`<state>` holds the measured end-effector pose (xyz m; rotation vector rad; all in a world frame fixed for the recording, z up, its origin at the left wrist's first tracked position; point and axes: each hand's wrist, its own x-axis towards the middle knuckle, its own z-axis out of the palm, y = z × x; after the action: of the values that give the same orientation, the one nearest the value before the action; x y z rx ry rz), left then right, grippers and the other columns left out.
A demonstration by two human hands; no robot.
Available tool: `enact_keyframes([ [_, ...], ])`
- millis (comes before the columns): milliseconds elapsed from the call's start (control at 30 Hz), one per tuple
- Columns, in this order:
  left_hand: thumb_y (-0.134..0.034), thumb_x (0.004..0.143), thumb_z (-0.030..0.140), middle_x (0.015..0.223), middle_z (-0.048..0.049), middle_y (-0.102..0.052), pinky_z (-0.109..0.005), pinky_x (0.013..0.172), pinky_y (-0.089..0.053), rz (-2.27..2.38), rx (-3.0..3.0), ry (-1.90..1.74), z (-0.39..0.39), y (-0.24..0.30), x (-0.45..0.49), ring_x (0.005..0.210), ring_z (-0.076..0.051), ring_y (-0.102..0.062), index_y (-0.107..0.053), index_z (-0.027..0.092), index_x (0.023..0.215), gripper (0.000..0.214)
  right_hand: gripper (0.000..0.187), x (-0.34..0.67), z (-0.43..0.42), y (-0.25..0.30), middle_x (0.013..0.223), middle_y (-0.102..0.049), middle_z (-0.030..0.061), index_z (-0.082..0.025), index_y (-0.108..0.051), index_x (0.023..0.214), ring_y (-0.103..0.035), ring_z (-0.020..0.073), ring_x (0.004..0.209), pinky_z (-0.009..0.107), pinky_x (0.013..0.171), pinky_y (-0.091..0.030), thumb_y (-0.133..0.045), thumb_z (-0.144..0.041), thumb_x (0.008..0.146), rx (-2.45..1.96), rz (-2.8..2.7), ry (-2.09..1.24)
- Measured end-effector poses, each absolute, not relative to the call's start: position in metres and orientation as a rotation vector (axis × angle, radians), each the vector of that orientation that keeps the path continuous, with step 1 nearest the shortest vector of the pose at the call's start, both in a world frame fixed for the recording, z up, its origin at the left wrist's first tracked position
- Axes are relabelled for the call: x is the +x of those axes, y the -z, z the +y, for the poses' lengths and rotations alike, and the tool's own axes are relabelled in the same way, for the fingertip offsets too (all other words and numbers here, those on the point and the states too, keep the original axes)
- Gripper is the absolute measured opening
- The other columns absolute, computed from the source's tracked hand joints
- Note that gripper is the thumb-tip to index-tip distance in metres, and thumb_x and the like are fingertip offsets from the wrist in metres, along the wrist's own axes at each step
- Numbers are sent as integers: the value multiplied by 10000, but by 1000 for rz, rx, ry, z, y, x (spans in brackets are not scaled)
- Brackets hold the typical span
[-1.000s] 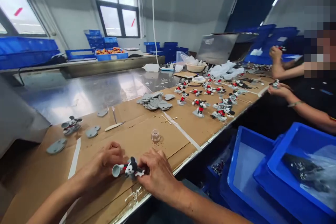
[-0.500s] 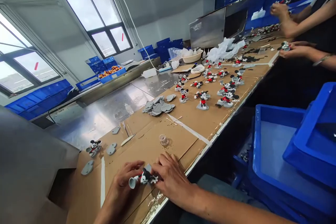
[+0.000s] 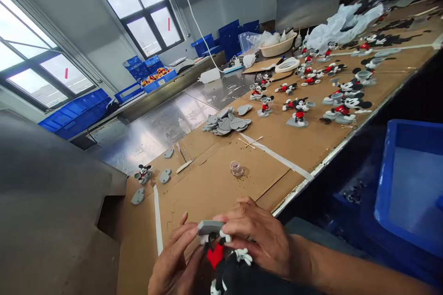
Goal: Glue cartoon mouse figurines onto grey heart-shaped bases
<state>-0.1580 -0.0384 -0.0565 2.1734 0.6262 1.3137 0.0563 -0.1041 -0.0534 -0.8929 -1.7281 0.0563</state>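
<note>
Both my hands are close to the camera at the bottom, holding one mouse figurine (image 3: 221, 258) with red shorts and white gloves. My right hand (image 3: 261, 237) wraps over its grey base (image 3: 210, 227) and body. My left hand (image 3: 178, 260) cups the figurine from the left, fingers curled against it. The toy is turned so its base points up. On the cardboard sheet (image 3: 207, 184) ahead stand a small clear cup (image 3: 236, 168), a pile of grey bases (image 3: 226, 123) and several finished figurines (image 3: 297, 113).
A lone figurine (image 3: 144, 173) and loose grey bases (image 3: 165, 176) lie at the left. Blue bins (image 3: 411, 184) sit below the table's right edge. A grey box (image 3: 51, 193) looms at the left. White bags (image 3: 341, 23), a bowl (image 3: 278, 47) and blue crates (image 3: 83, 108) stand farther back.
The camera has tilted and swung left. My hands have lifted the figurine toward me and turned it base-up. The other person's arms have left the view.
</note>
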Motion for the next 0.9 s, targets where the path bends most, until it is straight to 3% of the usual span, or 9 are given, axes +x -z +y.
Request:
enact_keyframes([
  [100, -701, 833, 329, 1029, 51, -750, -373, 984, -538, 868, 1604, -1236, -59, 58, -151, 1027, -205, -686, -645, 412, 1181, 362, 231, 59, -108, 55, 1153, -705, 91, -232, -503, 1165, -664, 138, 1003, 317, 931, -449, -539, -151, 952, -860, -1732, -84],
  [200, -742, 770, 434, 1060, -37, -754, -338, 926, -549, 882, 1324, -1082, -70, 54, -149, 1039, -267, -682, -715, 320, 1119, 368, 177, 60, -111, 56, 1132, -707, 124, -175, -541, 1125, -667, 138, 984, 319, 920, -454, -540, -146, 950, -761, -1695, -52],
  [300, -787, 730, 393, 990, -85, -765, -383, 959, -521, 730, 1393, -1023, -67, 48, -151, 974, -281, -697, -767, 266, 1018, 315, 154, 61, -116, 53, 1128, -700, 142, -141, -570, 1090, -666, 147, 1009, 320, 908, -463, -532, -121, 942, -696, -1708, -47],
  [400, -754, 777, 360, 887, -73, -760, -437, 1011, -476, 528, 1583, -959, -59, 43, -151, 891, -238, -694, -768, 259, 1003, 247, 133, 63, -121, 48, 1079, -715, 137, -130, -596, 1054, -672, 164, 1018, 315, 862, -484, -524, -113, 943, -628, -1725, -31],
  [567, -742, 789, 355, 884, -51, -732, -500, 1032, -447, 367, 1633, -869, -57, 39, -151, 880, -225, -667, -753, 275, 992, 219, 159, 67, -128, 36, 1042, -733, 148, -93, -640, 989, -687, 166, 961, 302, 848, -510, -483, -101, 965, -547, -1764, -46],
  [733, -735, 794, 345, 808, -36, -713, -503, 1112, -332, 462, 1635, -861, -67, 37, -148, 831, -207, -649, -774, 256, 927, 165, 95, 72, -129, 38, 1014, -740, 147, -101, -655, 961, -699, 163, 893, 298, 789, -513, -568, -122, 931, -522, -1752, -86],
  [900, -855, 638, 339, 712, -25, -704, -428, 1053, -420, 823, 1244, -957, -85, 35, -131, 769, -197, -657, -792, 234, 752, 168, 155, 80, -129, 51, 990, -751, 88, -150, -689, 976, -701, 142, 901, 263, 825, -510, -736, -175, 830, -647, -1628, -524],
])
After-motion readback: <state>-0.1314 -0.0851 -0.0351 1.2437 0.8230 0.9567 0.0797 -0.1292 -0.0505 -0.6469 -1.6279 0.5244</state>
